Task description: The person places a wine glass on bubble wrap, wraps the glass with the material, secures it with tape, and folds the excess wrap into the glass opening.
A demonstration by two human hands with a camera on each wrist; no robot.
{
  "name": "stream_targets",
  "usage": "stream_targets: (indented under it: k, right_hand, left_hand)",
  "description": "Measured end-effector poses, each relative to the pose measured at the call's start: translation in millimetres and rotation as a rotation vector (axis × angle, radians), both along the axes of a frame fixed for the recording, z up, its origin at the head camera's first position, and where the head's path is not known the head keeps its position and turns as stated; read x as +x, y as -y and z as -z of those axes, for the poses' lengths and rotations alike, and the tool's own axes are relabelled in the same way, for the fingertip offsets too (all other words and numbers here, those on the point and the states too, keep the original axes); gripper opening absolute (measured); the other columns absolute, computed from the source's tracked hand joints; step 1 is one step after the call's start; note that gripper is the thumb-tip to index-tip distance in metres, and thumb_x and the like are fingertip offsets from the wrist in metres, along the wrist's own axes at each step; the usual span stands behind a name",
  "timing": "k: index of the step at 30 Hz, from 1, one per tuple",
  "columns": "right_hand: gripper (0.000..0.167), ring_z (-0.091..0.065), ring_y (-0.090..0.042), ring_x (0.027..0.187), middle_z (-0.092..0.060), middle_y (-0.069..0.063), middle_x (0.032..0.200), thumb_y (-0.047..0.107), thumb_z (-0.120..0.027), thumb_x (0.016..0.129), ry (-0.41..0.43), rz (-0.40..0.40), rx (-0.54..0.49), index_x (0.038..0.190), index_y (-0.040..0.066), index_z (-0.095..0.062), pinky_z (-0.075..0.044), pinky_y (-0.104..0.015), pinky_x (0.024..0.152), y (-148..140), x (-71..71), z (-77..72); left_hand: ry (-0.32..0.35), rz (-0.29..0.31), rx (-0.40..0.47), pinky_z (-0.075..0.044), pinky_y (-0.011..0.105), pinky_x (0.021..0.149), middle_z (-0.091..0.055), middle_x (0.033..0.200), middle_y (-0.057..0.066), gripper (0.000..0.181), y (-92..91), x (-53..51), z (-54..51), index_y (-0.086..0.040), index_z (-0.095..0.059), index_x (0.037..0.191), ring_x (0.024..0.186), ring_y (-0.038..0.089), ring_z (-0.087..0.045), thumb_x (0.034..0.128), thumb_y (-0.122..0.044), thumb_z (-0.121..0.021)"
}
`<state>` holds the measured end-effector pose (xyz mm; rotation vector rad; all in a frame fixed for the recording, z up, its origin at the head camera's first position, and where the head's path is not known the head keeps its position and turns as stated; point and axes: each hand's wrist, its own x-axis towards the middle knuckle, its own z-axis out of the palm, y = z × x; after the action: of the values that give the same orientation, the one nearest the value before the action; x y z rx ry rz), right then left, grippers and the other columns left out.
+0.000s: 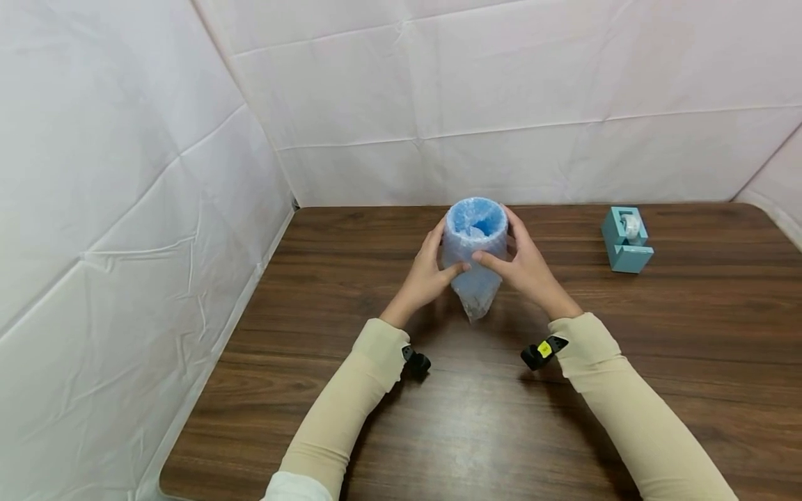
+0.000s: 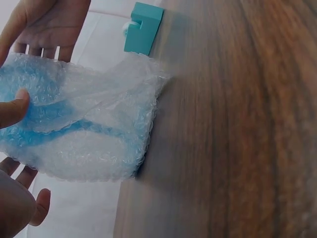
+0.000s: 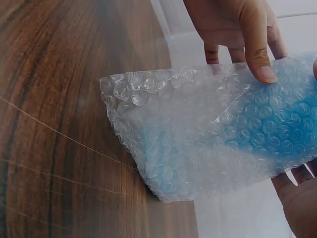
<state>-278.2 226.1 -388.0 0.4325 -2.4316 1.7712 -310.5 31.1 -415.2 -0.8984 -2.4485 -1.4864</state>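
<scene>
A blue object in clear bubble wrap [image 1: 477, 254] stands upright near the table's back edge. From above, the wrap forms a round, open-topped tube with blue inside; the exact kind of object inside is hidden. A loose pointed flap of wrap hangs at the front. My left hand [image 1: 431, 273] holds the left side and my right hand [image 1: 529, 270] the right, thumbs in front and fingers round the sides. In the left wrist view the bubble wrap [image 2: 99, 119] touches the table at its lower end. The right wrist view shows the bubble wrap [image 3: 198, 134] with blue showing through.
A teal tape dispenser [image 1: 628, 240] with a roll of clear tape stands at the back right of the brown wooden table [image 1: 351, 278]. White cloth walls [image 1: 501, 90] rise behind the table and along its left side.
</scene>
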Motion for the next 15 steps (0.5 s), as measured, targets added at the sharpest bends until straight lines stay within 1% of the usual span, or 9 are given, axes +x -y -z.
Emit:
stream_targets:
  k: [4,8,10,12,15]
  right_hand:
    - [0.095,-0.02,-0.039,0.144,-0.016,-0.013,0.158,0.021,-0.071,0.088,0.005,0.01,0.02,0.156,0.021,-0.005,-0.028,-0.061,0.109,-2,-4.2,3.2]
    - [0.1,-0.02,-0.039,0.144,-0.014,-0.012,0.159,0.027,-0.072,0.087,0.0,0.017,0.03,0.156,0.026,-0.001,-0.028,-0.059,0.11,-4,-7.7,9.2]
    - [0.101,-0.019,-0.038,0.145,-0.011,-0.011,0.16,0.029,-0.072,0.087,-0.006,0.014,0.022,0.155,0.028,0.001,-0.028,-0.058,0.111,-5,-7.8,11.0]
    - [0.101,-0.017,-0.035,0.146,-0.008,-0.008,0.161,0.029,-0.072,0.087,-0.013,0.007,0.016,0.155,0.03,0.002,-0.026,-0.057,0.112,-5,-6.6,11.8]
    - [0.101,-0.013,-0.031,0.148,-0.003,-0.004,0.162,0.029,-0.072,0.087,-0.031,-0.003,0.008,0.155,0.031,0.003,-0.023,-0.057,0.114,-5,-3.8,12.6]
  left_hand:
    - [-0.017,0.011,0.012,-0.035,0.045,0.11,-0.03,0.153,0.012,0.089,0.4,-2.6,0.9,-0.015,-0.011,0.156,0.135,0.026,-0.039,0.0885,-0.016,-0.07]
    - [-0.017,0.014,0.003,-0.034,0.046,0.111,-0.028,0.155,0.009,0.088,1.9,-2.4,1.6,-0.014,-0.011,0.156,0.136,0.024,-0.037,0.0893,-0.016,-0.069]
    - [-0.005,0.015,-0.006,-0.033,0.046,0.112,-0.026,0.157,0.008,0.088,2.5,-0.6,1.1,-0.014,-0.01,0.156,0.138,0.023,-0.035,0.0901,-0.015,-0.068]
    - [0.012,0.021,-0.008,-0.031,0.046,0.113,-0.024,0.157,0.009,0.088,2.9,1.9,-0.2,-0.012,-0.008,0.155,0.14,0.025,-0.033,0.0907,-0.013,-0.067]
    - [0.058,0.025,-0.011,-0.027,0.047,0.115,-0.019,0.159,0.013,0.088,3.4,6.7,-3.6,-0.009,-0.005,0.155,0.143,0.028,-0.028,0.0915,-0.01,-0.065]
